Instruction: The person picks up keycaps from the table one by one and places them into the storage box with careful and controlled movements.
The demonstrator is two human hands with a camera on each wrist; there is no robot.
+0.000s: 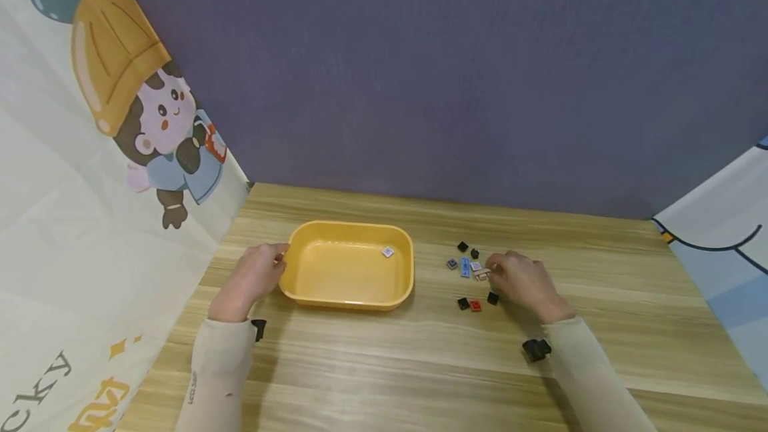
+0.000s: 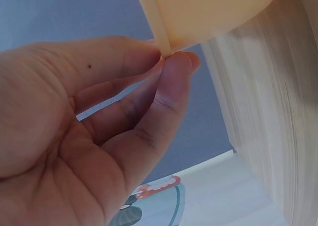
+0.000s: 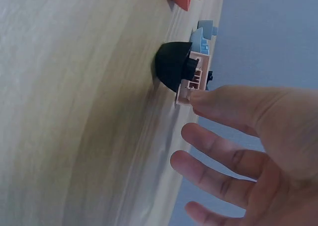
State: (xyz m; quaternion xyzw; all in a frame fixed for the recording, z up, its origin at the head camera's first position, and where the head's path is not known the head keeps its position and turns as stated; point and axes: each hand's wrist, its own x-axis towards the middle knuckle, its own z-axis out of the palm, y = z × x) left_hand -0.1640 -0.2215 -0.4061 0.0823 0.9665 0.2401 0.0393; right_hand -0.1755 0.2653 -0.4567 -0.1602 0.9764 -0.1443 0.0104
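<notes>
My left hand point(image 1: 253, 279) pinches the left rim of a yellow plastic bin point(image 1: 347, 303) between thumb and fingers; the left wrist view shows the grip on the bin's edge point(image 2: 160, 25). One pale keycap point(image 1: 387, 252) lies inside the bin. To the right, my right hand point(image 1: 525, 283) is at a long pink keycap point(image 1: 482, 276), pinching its end. In the right wrist view, my thumb tip overlaps the pink keycap point(image 3: 199, 67), whose hollow underside shows. The index finger there is hidden, while the other fingers are spread. A black keycap point(image 3: 171, 64) stands close by.
Around the right hand lie a blue keycap point(image 1: 465, 267), a red keycap point(image 1: 475, 306), a grey-blue keycap point(image 1: 453, 264) and several black ones, including a black keycap point(image 1: 463, 303). A dark panel point(image 1: 444, 85) rises behind the wooden table point(image 1: 384, 365); a printed cloth point(image 1: 72, 219) hangs left.
</notes>
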